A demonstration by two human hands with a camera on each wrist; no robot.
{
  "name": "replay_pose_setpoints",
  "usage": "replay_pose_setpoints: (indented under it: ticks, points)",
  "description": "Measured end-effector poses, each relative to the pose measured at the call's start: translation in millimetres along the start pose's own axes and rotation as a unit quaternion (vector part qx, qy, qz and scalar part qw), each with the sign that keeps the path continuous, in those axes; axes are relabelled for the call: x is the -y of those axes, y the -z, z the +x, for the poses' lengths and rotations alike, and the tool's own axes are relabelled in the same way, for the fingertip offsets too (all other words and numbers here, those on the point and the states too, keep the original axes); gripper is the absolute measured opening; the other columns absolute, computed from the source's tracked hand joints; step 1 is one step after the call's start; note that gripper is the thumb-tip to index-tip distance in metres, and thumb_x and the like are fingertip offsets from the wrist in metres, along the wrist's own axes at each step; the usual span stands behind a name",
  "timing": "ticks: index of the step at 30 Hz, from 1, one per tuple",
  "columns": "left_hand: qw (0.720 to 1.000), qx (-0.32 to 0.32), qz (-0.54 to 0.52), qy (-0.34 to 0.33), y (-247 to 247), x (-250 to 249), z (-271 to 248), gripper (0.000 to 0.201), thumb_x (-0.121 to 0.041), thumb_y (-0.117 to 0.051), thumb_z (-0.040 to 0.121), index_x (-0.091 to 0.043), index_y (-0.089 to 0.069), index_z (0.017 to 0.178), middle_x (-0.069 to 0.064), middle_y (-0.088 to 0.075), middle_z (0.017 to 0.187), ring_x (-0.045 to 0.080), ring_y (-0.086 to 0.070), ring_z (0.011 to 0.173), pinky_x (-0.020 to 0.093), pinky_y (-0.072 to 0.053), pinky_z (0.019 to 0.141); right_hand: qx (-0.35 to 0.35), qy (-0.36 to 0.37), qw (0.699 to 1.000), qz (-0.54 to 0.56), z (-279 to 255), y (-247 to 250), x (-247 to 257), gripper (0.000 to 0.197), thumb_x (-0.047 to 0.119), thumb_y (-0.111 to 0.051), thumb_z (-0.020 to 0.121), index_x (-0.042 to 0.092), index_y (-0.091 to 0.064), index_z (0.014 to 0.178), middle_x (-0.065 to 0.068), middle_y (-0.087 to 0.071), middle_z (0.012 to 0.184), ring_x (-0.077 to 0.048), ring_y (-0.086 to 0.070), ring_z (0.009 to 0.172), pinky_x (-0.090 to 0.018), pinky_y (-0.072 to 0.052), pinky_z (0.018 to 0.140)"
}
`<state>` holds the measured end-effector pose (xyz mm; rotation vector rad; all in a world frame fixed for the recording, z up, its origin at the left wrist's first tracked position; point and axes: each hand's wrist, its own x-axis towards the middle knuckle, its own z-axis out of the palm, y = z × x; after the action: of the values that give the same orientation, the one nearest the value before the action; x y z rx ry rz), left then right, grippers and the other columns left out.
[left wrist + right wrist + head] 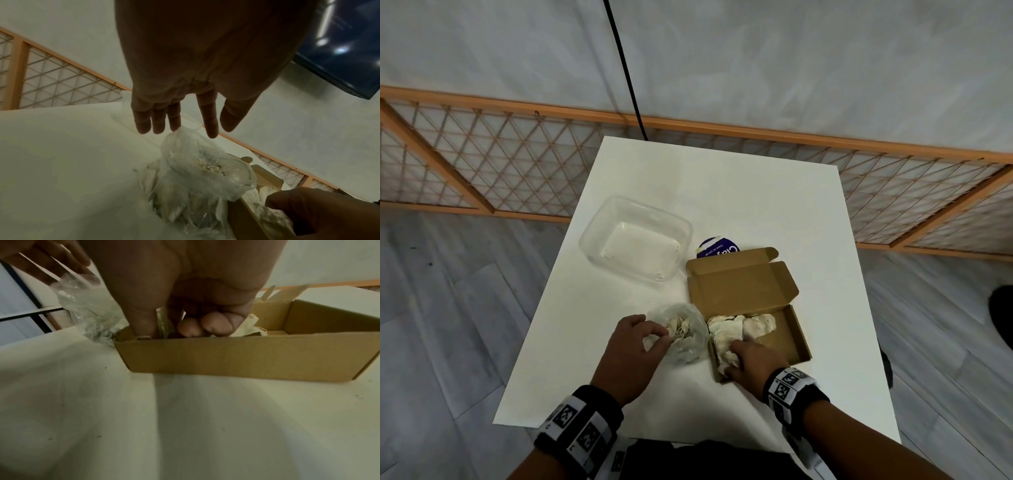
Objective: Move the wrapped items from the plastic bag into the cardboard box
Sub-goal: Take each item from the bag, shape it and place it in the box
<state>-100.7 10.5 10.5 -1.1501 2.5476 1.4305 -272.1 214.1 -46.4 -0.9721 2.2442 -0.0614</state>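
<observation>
Reaching into the cardboard box (pixel 796 337) at lower centre of the head view, our right hand (pixel 753 359) has its fingers curled down onto a wrapped item (pixel 726 337) at the box's near left corner; whether we're gripping it or only pressing, we cannot tell. Just left of the box sits the plastic bag (pixel 688 334), touching its wall, more wrapped items showing pale through the film. Our left hand (pixel 635 353) hangs at the bag's mouth, fingers relaxed and fairly straight in the wrist view, tips brushing the plastic.

We judge these bundles light, soft and crumpled, easy to crush, so pinch each by its bulk. The bag looks thin and slippery; steady it at the rim.

Hidden from us: the box floor under our fingers, the bag's bottom, and how many items remain.
</observation>
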Motion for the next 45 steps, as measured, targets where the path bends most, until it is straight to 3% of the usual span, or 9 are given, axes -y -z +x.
replay_pose_setpoints:
  ticks: [7, 12, 15, 17, 21, 26, 31, 40, 45]
  points:
    - [0.997, 0.04, 0.021, 0.066, -3.1, 5.1, 5.2, 0.034, -0.029, -0.066, 0.096, -0.032, -0.064, 0.13, 0.008, -0.038, 0.155, 0.019, -0.031, 0.15, 0.031, -0.03, 0.117, -0.03, -0.039, 0.998, 0.04, 10.7, 6.6, 6.4, 0.043, 0.048, -0.062, 0.092, 0.023, -0.047, 0.124, -0.006, -0.067, 0.119, -0.031, -0.066, 0.108, -0.034, -0.05, 0.086]
    - [0.994, 0.092, 0.043, 0.032, -2.9, 11.1, 9.2, 0.06, 0.0, -0.056, 0.093, -0.02, -0.046, 0.149, 0.001, -0.041, 0.154, 0.018, -0.04, 0.143, 0.022, -0.03, 0.116, -0.059, -0.061, 0.992, 0.093, 8.4, 22.7, 5.1, 0.064, 0.064, -0.062, 0.084, 0.026, -0.039, 0.13, -0.004, -0.07, 0.11, -0.028, -0.069, 0.099, -0.034, -0.054, 0.084]
    - [0.995, 0.088, 0.045, 0.018, -1.9, 12.0, 15.1, 0.072, 0.01, -0.048, 0.084, -0.022, -0.048, 0.148, -0.001, -0.043, 0.156, 0.019, -0.041, 0.144, 0.033, -0.028, 0.123, -0.042, -0.037, 0.997, 0.05, -2.9, 26.8, 6.2, 0.078, 0.077, -0.059, 0.076, 0.026, -0.039, 0.131, 0.001, -0.062, 0.12, -0.025, -0.065, 0.104, -0.034, -0.052, 0.086]
    - [0.995, 0.085, 0.055, 0.008, -2.0, 14.4, 21.0, 0.075, 0.008, -0.047, 0.079, -0.026, -0.052, 0.146, -0.002, -0.046, 0.156, 0.02, -0.042, 0.144, 0.042, -0.031, 0.123, -0.041, -0.008, 0.999, 0.009, -11.8, 27.3, 8.2, 0.07, 0.073, -0.058, 0.081, 0.024, -0.043, 0.129, 0.001, -0.057, 0.124, -0.024, -0.063, 0.106, -0.032, -0.049, 0.084]
    - [0.991, 0.108, 0.077, -0.009, -1.3, 12.5, 27.7, 0.077, -0.016, -0.039, 0.069, -0.03, -0.056, 0.143, -0.004, -0.045, 0.157, 0.02, -0.043, 0.143, 0.039, -0.031, 0.122, -0.15, 0.089, 0.984, 0.041, -22.9, 38.3, 22.2, 0.032, 0.043, -0.048, 0.099, 0.021, -0.056, 0.12, 0.0, -0.056, 0.117, -0.021, -0.062, 0.095, -0.031, -0.048, 0.077]
    - [0.987, 0.148, 0.049, -0.027, -4.5, 2.4, 30.0, 0.071, -0.015, -0.045, 0.072, -0.023, -0.059, 0.141, 0.0, -0.048, 0.155, 0.016, -0.043, 0.145, 0.025, -0.028, 0.121, -0.14, 0.239, 0.959, 0.057, -13.2, 45.7, 60.6, 0.031, 0.028, -0.046, 0.102, 0.021, -0.066, 0.124, -0.002, -0.066, 0.117, -0.019, -0.063, 0.105, -0.026, -0.048, 0.09]
    - [0.988, 0.147, 0.017, -0.035, -8.7, -10.4, 33.0, 0.071, 0.01, -0.049, 0.084, -0.018, -0.052, 0.149, -0.001, -0.044, 0.159, 0.013, -0.039, 0.148, 0.019, -0.026, 0.119, -0.037, 0.156, 0.986, -0.045, 18.4, 34.9, 80.5, 0.037, 0.029, -0.05, 0.101, 0.027, -0.059, 0.137, -0.002, -0.061, 0.131, -0.027, -0.065, 0.114, -0.041, -0.055, 0.093]
    - [0.986, 0.16, 0.015, -0.049, -27.3, -13.2, 22.8, 0.071, 0.005, -0.047, 0.09, -0.017, -0.041, 0.156, -0.002, -0.034, 0.166, 0.011, -0.03, 0.153, 0.019, -0.02, 0.122, -0.017, 0.037, 0.982, -0.185, 32.6, 39.0, 75.8, 0.031, 0.029, -0.044, 0.106, 0.017, -0.059, 0.13, -0.007, -0.065, 0.128, -0.031, -0.062, 0.121, -0.046, -0.046, 0.098]
    - [0.986, 0.15, 0.023, -0.064, -30.1, -13.6, 18.3, 0.069, -0.011, -0.057, 0.096, -0.018, -0.033, 0.16, -0.004, -0.026, 0.169, 0.01, -0.024, 0.155, 0.027, -0.021, 0.126, -0.023, 0.057, 0.991, -0.117, 30.3, 43.7, 67.5, 0.023, 0.026, -0.044, 0.104, 0.019, -0.065, 0.11, -0.006, -0.068, 0.111, -0.029, -0.068, 0.103, -0.042, -0.056, 0.085]
